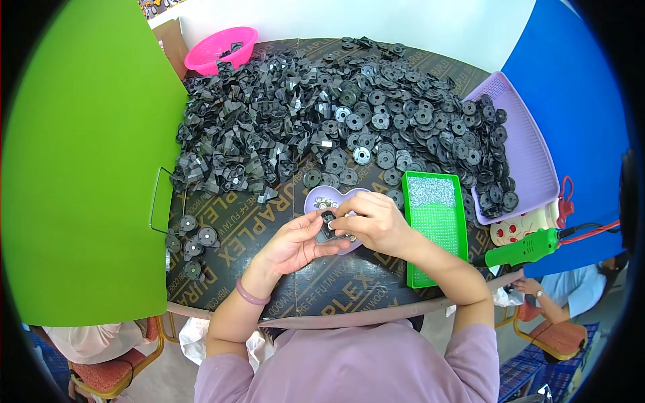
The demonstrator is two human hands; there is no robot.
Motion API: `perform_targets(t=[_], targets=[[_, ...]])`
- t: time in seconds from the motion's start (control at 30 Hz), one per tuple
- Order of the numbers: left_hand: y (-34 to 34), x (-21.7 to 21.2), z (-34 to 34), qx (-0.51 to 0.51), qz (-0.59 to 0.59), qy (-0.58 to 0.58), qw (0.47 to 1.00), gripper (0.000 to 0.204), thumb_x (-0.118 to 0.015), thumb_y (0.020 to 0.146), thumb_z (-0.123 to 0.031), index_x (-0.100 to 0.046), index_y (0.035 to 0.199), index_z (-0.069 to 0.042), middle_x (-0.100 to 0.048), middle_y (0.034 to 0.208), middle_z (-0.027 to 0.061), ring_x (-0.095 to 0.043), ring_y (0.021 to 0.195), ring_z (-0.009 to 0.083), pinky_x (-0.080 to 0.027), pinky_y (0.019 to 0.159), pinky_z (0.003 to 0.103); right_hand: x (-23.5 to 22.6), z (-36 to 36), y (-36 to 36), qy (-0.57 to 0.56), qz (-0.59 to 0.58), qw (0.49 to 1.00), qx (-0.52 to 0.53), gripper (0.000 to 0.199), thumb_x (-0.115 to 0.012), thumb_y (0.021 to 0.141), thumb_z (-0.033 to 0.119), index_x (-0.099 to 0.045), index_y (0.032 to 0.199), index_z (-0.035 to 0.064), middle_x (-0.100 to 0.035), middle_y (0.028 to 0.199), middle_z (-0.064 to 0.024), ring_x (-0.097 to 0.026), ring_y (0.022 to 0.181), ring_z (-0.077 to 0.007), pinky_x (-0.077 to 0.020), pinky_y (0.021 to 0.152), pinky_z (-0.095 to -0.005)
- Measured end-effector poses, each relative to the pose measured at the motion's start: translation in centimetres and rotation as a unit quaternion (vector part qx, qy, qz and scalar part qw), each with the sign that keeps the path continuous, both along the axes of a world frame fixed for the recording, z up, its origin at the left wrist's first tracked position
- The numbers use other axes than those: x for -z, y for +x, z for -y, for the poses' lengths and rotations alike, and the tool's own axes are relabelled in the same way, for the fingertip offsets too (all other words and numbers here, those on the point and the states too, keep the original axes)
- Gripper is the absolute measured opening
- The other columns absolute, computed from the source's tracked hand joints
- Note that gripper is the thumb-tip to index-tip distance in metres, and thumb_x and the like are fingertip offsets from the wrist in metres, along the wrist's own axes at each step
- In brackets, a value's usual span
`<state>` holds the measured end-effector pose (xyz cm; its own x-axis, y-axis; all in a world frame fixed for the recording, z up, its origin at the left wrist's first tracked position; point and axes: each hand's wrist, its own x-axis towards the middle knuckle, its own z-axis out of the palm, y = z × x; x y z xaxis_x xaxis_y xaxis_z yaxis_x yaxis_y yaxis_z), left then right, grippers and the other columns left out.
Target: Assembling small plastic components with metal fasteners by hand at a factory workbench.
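Note:
My left hand [290,243] and my right hand [373,223] meet over the table's near middle, both pinching one small black plastic part [327,226]. Under them lies a lilac heart-shaped dish [316,199] with small metal pieces in it. A big heap of angular black plastic parts [248,127] fills the far left of the table. Round black discs [410,121] lie piled to the far right.
A green tray [435,228] of tiny silvery bits sits right of my hands. A lilac tray [531,154], a pink basket [222,48] and a green electric screwdriver [524,247] lie around. A few finished black pieces [191,242] rest at left. Another person [571,295] sits at lower right.

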<state>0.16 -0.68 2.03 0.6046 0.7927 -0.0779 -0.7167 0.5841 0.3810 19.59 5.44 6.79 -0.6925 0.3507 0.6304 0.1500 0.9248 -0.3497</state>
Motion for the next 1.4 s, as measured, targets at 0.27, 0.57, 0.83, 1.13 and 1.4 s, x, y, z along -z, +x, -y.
perform_targets(t=[0.27,0.57,0.83,1.13,1.4], targets=[[0.1,-0.4,0.1,-0.017,0.01,0.001,1.0,0.038,-0.044,0.096,-0.018,-0.037,0.13,-0.003,-0.054,0.114,0.017,-0.061,0.098,0.0299,-0.054,0.084,0.035,-0.6,-1.5,1.8,-0.481,-0.112,0.867,-0.058,0.032,-0.06,0.078,0.005,-0.052,0.108,0.0021,-0.05,0.101,-0.0039,-0.046,0.09,-0.0126,-0.0373,0.08,-0.025],[-0.3,-0.3,-0.1,-0.038,0.015,0.0,0.999,0.039,-0.047,0.094,-0.017,-0.038,0.128,-0.001,-0.053,0.117,0.0168,-0.059,0.102,0.0328,-0.054,0.087,0.034,-0.5,-1.7,2.6,-0.634,-0.181,0.752,0.0,0.028,-0.063,0.082,0.0,-0.054,0.108,-0.0007,-0.062,0.099,-0.0092,-0.059,0.093,-0.0145,-0.0469,0.083,-0.0263],[-0.8,0.2,-0.2,-0.055,0.041,0.003,0.998,0.04,-0.052,0.091,-0.017,-0.039,0.126,-0.001,-0.054,0.115,0.0219,-0.062,0.097,0.0348,-0.058,0.076,0.035,-0.3,-3.4,3.8,-0.451,-0.113,0.871,0.159,0.02,-0.06,0.083,0.0,-0.058,0.102,-0.0013,-0.063,0.095,-0.0078,-0.06,0.088,-0.0157,-0.0475,0.081,-0.0258],[-1.2,0.3,-0.5,-0.096,0.018,-0.014,0.995,0.041,-0.053,0.09,-0.015,-0.04,0.127,-0.003,-0.054,0.117,0.0197,-0.063,0.092,0.0333,-0.059,0.073,0.033,2.5,-5.9,5.6,-0.026,0.197,0.932,0.304,0.025,-0.067,0.072,0.006,-0.061,0.096,0.0052,-0.057,0.106,-0.0109,-0.05,0.1,-0.0293,-0.0404,0.084,-0.0376],[-1.1,0.0,-0.5,-0.1,0.005,-0.025,0.995,0.041,-0.055,0.089,-0.013,-0.04,0.126,-0.002,-0.054,0.116,0.0195,-0.063,0.092,0.0334,-0.059,0.073,0.033,1.6,-4.2,6.0,-0.051,0.426,0.866,0.258,0.041,-0.078,0.061,0.02,-0.063,0.097,0.0057,-0.059,0.099,-0.0081,-0.051,0.099,-0.024,-0.0376,0.084,-0.0384]])
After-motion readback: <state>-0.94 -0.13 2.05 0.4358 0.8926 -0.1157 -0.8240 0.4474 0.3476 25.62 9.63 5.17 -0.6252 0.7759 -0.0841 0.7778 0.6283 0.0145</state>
